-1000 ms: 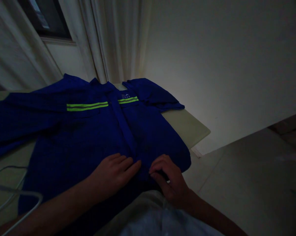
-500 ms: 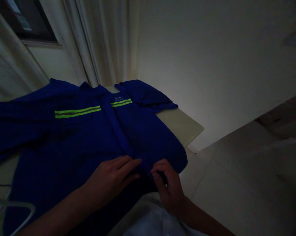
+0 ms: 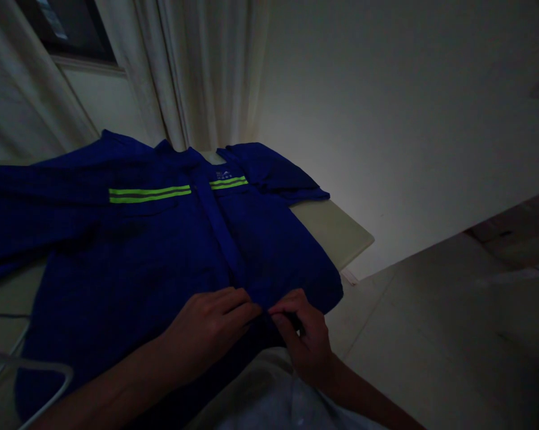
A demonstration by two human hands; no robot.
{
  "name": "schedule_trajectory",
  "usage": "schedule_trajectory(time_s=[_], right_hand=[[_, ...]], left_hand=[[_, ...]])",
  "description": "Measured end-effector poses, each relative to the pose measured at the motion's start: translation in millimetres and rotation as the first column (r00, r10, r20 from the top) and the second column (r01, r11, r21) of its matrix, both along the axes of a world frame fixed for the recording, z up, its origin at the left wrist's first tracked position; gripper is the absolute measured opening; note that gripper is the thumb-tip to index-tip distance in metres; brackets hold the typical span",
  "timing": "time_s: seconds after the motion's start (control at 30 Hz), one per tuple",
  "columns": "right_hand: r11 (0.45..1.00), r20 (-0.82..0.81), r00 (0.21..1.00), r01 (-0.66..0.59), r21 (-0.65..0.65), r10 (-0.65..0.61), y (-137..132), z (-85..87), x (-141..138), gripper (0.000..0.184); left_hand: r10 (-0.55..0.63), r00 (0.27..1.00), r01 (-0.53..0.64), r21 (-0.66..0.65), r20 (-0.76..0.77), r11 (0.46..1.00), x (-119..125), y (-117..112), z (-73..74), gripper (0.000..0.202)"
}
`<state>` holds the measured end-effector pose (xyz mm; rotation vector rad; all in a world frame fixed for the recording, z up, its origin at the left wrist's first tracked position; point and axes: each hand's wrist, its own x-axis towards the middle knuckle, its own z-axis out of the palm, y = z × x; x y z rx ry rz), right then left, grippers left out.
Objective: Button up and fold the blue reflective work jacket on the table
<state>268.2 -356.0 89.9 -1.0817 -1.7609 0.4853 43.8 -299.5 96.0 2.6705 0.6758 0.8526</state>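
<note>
A dark blue work jacket (image 3: 162, 251) with bright yellow-green chest stripes and a small chest logo lies spread over a pale tabletop (image 3: 334, 230), front side up. At the lower end of its front placket, by the hem, both hands work close together. My left hand (image 3: 218, 316) is closed, its fingertips pinching the jacket's front edge. Just beside it, my right hand (image 3: 303, 334) pinches the same edge between thumb and forefinger. The exact spot between the fingertips is dark and partly hidden.
White cables (image 3: 49, 382) loop at the lower left by the jacket. Behind the table hang pale curtains (image 3: 207, 77) beside a dark window (image 3: 81, 30). A plain wall (image 3: 377, 119) rises at the right, above a tiled floor (image 3: 422, 334).
My left hand's fingers have gone from loosely stretched to pinching the jacket edge, closer to my right hand. My right hand keeps its pinch. The camera view has shifted slightly.
</note>
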Motion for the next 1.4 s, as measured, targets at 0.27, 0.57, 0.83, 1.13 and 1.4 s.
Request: schedule_trajectory(time_s=[0.27, 0.57, 0.83, 1.13, 1.4], right_hand=[[1.0, 0.017, 1.0, -0.015, 0.019, 0.015, -0.1, 2.5, -1.8, 0.011], [1.0, 0.053, 0.998, -0.017, 0.009, 0.016, 0.2, 1.4, -2.5, 0.01], [0.995, 0.05, 0.999, -0.012, -0.104, 0.017, -2.5, 0.9, -3.4, 0.008], [0.93, -0.032, 0.995, -0.104, -0.353, 0.099, -1.8, 3.9, -3.6, 0.008], [0.779, 0.274, 0.779, -0.393, -0.489, 0.564, 27.5, 24.0, 19.1, 0.007]], left_hand=[[-0.01, 0.999, 0.01, 0.017, -0.034, 1.0, -3.2, -3.1, -1.5, 0.021], [-0.061, 0.998, 0.063, 0.086, -0.03, 0.994, -4.2, -3.1, 4.1, 0.025], [-0.061, 0.993, 0.045, 0.162, 0.097, 0.986, -1.4, -8.6, 2.3, 0.018], [-0.091, 0.973, 0.057, 0.161, 0.214, 0.985, 2.3, -15.5, -5.2, 0.02], [-0.146, 0.989, 0.149, 0.278, -0.029, 0.949, 10.9, -37.7, 2.5, 0.014]])
